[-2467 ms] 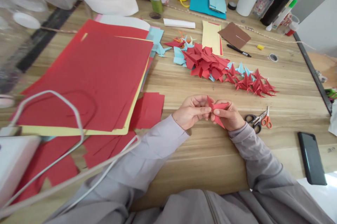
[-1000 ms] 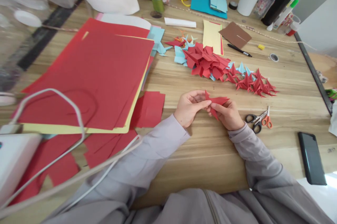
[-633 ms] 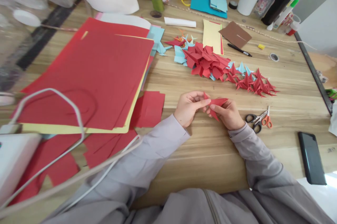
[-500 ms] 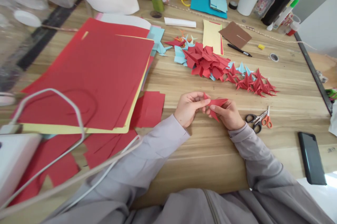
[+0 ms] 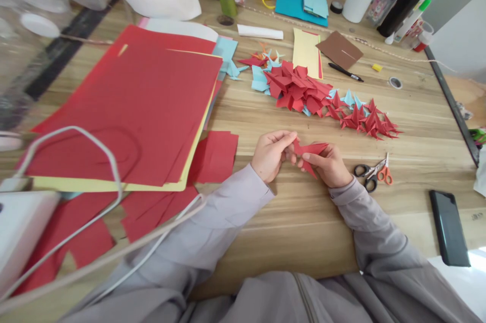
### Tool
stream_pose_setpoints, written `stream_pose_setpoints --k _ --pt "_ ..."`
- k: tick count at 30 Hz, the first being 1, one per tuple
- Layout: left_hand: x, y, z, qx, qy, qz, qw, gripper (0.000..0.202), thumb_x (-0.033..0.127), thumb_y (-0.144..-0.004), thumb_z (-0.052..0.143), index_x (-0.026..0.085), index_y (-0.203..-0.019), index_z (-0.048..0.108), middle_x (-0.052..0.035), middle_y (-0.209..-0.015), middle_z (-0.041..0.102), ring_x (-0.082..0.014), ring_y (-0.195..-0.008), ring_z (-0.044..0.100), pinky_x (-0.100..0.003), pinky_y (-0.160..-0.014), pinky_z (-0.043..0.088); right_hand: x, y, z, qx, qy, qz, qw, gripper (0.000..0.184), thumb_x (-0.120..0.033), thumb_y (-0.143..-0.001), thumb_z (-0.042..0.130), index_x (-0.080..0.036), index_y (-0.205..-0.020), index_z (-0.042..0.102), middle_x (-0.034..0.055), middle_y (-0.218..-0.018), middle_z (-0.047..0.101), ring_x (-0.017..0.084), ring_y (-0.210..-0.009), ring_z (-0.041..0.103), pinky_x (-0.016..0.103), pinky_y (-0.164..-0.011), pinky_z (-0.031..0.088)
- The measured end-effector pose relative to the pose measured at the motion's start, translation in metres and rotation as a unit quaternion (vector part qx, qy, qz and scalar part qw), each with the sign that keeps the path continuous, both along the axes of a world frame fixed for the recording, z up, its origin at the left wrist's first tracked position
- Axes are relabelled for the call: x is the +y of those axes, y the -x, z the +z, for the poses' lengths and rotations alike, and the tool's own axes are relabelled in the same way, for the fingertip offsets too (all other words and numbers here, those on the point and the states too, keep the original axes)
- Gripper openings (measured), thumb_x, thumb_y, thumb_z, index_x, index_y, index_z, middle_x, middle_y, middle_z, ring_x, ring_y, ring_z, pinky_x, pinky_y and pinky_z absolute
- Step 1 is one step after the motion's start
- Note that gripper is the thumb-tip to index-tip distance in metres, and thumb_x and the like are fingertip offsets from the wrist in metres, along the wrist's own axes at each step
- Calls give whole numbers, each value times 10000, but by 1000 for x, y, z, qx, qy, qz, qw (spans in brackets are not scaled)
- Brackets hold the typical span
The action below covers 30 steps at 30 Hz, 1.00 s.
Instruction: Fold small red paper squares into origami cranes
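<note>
A small folded red paper crane is held between my two hands, above the wooden table. My left hand pinches its upper left tip between thumb and fingers. The thumb of my right hand presses on the crane's body, with the other fingers curled behind it. Part of the paper is hidden by my fingers. Just beyond my hands lies a heap of folded red paper pieces, with several pointed red cranes and some light blue ones trailing to the right.
Red paper sheets are stacked at left, with cut red squares beside them. Scissors lie right of my hands, a black phone farther right. A white cable crosses near my left sleeve. A pen and brown paper lie beyond.
My left thumb has moved up and left, off the crane's middle and onto its upper left tip. My right hand has stayed in place, still gripping the crane.
</note>
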<state>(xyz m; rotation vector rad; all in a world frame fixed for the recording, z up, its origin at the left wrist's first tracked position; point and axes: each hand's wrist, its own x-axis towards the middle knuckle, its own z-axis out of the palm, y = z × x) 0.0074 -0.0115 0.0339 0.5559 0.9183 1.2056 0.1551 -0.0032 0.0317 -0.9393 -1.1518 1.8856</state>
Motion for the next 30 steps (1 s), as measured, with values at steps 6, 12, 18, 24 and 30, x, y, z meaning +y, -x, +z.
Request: stream_pose_setpoints --k 6,12,18,24,30 --pt "2 -3 1 -18 -25 26 999 347 438 -635 771 127 -670 622 7 -526 597 -82 -446 534 -217 -456 444 1 0 -4 8 24 -39 999 122 -271 -683 765 -166 -738 737 14 -633 706 107 -525 606 213 -522 508" --pt "2 -2 -3 17 -31 48 998 281 249 -510 846 132 -656 637 19 -553 627 -86 -483 570 -225 -509 477 1 2 0 7 24 -55 998 129 -281 -675 765 -166 -723 728 14 -618 694 98 -508 590 200 -484 486" --pt "3 -1 -4 -20 -21 52 998 280 311 -572 818 131 -624 610 16 -522 607 -90 -461 562 -233 -498 483 1 5 4 18 35 -86 995 157 -290 -652 778 -163 -719 715 6 -599 677 94 -500 580 200 -481 488" --pt "2 -1 -3 -8 -46 32 998 289 304 -575 821 134 -721 639 10 -585 643 -101 -520 598 -253 -562 509 3 4 3 29 41 -77 996 178 -312 -667 770 -163 -728 695 0 -587 662 90 -500 563 201 -477 470" --pt "1 -2 -6 37 -48 47 997 373 229 -560 816 130 -870 632 21 -561 646 -121 -525 618 -266 -575 520 3 5 6 40 40 -78 995 313 -473 -721 704 -162 -727 676 21 -629 660 112 -569 587 229 -523 482"
